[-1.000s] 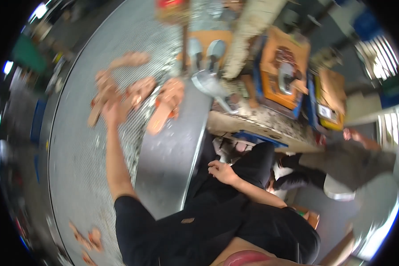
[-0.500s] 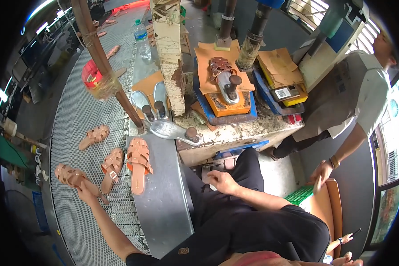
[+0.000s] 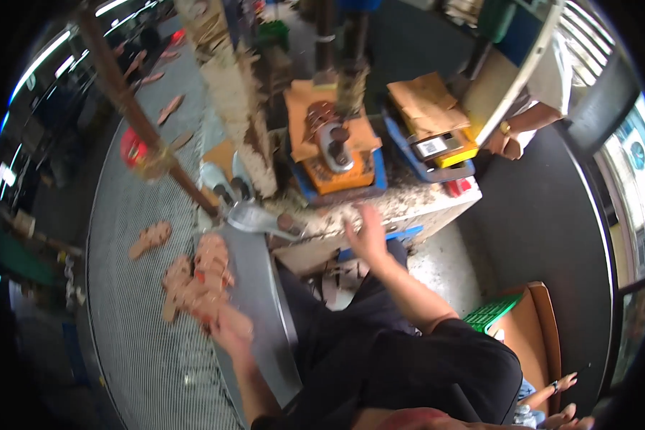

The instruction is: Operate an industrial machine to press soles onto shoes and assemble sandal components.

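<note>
Fingers of your left hand (image 3: 226,322) are blurred, so you cannot tell whether they are spread or curled; they sit at the near end of a tan strappy sandal (image 3: 186,287) and seem to touch it. Your right hand (image 3: 365,233) hangs with its fingers loosely spread, holding nothing, just near the crumb-strewn front edge of the pale work surface (image 3: 408,204).

Largest around you is the grey wire-mesh conveyor (image 3: 132,337) filling the left, carrying that sandal, a second tan sandal (image 3: 213,261) just right of it and a third (image 3: 149,239) farther left, apart from the pair. On the surface, far of your right hand, stands an orange-and-blue press block (image 3: 337,161) with a metal sole mould on top. Right of it lies a stack of brown cardboard sheets (image 3: 426,107). Another person's hand (image 3: 509,143) rests at the far right.
</note>
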Available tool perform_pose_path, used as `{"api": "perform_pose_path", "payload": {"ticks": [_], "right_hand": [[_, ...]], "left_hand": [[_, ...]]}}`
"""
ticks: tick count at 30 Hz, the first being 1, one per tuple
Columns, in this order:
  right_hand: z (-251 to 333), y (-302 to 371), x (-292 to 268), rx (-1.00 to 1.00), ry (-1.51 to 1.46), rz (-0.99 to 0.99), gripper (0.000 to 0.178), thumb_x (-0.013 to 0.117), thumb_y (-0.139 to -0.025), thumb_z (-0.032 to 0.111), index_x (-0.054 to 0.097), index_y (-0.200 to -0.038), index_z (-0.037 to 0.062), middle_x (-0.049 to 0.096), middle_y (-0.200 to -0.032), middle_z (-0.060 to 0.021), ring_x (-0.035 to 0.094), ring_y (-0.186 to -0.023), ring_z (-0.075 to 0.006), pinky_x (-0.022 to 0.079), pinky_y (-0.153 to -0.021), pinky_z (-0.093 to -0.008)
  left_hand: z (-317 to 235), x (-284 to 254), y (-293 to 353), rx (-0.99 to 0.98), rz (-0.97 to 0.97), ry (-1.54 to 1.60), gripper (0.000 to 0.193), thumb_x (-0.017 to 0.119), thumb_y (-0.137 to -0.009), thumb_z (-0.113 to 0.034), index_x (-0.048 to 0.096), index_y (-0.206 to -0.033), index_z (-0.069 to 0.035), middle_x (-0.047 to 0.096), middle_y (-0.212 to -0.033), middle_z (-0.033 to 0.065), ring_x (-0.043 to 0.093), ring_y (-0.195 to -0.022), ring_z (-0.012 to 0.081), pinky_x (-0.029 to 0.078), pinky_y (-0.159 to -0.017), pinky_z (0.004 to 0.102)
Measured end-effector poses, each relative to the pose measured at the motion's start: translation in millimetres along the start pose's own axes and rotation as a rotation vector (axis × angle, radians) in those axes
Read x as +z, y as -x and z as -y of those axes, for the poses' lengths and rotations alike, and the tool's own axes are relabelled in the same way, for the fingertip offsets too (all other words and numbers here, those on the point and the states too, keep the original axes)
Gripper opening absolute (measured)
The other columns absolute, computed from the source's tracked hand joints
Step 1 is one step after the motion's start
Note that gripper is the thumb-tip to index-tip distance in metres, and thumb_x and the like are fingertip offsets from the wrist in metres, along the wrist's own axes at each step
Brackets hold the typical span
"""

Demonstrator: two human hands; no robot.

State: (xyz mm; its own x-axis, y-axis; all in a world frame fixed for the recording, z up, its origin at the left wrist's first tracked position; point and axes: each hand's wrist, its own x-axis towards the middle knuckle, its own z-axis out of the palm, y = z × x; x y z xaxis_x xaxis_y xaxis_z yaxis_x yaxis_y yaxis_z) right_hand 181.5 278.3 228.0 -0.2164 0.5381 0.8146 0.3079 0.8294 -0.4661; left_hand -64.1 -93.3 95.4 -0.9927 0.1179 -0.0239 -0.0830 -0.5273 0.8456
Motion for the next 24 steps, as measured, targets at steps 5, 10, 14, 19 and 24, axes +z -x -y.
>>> {"api": "perform_pose_path", "payload": {"ticks": [5,10,14,19,24], "right_hand": [[21.5,-70.6,12.0,-0.146,0.042,-0.188,0.082,0.089,-0.082,0.021,0.046,-0.147,-0.0062,0.053,-0.141,-0.0299,0.052,-0.131,-0.051,0.041,-0.116,-0.0607],[16.0,-92.1,68.7,-0.089,0.285,-0.092,0.09,0.088,-0.086,0.037,0.047,-0.15,-0.0094,0.061,-0.14,-0.0314,0.058,-0.132,-0.0481,0.043,-0.118,-0.054],[41.6,-64.9,49.6,0.204,0.221,-0.002,0.07,0.09,-0.08,0.04,0.063,-0.13,-0.0018,0.072,-0.123,-0.0253,0.069,-0.116,-0.0444,0.053,-0.101,-0.053],[112.3,45.5,-4.2,-0.094,0.014,-0.015,0.071,0.089,-0.083,0.029,0.062,-0.141,-0.0012,0.069,-0.137,-0.0233,0.067,-0.121,-0.0424,0.051,-0.106,-0.0497],[170.8,201.1,-26.1,-0.161,-0.548,0.595,0.062,0.09,-0.08,0.016,0.066,-0.135,0.0019,0.072,-0.123,-0.0167,0.073,-0.112,-0.0308,0.058,-0.1,-0.0422]], "left_hand": [[6.2,-21.2,61.8,0.098,-0.014,-0.133,0.032,0.067,-0.105,-0.012,0.061,-0.134,0.001,0.07,-0.12,0.0091,0.068,-0.103,0.0187,0.057,-0.087,0.0341],[6.5,-39.1,111.1,0.053,0.262,0.189,0.042,0.065,-0.105,-0.008,0.056,-0.146,-0.004,0.066,-0.133,0.0063,0.067,-0.116,0.0171,0.057,-0.097,0.0349],[-3.0,-54.6,141.6,-0.204,0.275,0.36,0.049,0.061,-0.102,-0.01,0.051,-0.151,-0.007,0.065,-0.136,0.0098,0.068,-0.122,0.023,0.057,-0.103,0.0393],[-24.5,-73.5,168.2,-0.236,0.331,0.59,0.051,0.061,-0.106,-0.017,0.047,-0.153,-0.004,0.064,-0.141,0.0146,0.068,-0.125,0.0279,0.059,-0.106,0.0483],[-31.4,-80.8,192.3,-0.247,0.36,0.769,0.053,0.055,-0.113,-0.026,0.042,-0.159,-0.003,0.056,-0.155,0.0138,0.058,-0.142,0.0298,0.049,-0.119,0.0543]]}}
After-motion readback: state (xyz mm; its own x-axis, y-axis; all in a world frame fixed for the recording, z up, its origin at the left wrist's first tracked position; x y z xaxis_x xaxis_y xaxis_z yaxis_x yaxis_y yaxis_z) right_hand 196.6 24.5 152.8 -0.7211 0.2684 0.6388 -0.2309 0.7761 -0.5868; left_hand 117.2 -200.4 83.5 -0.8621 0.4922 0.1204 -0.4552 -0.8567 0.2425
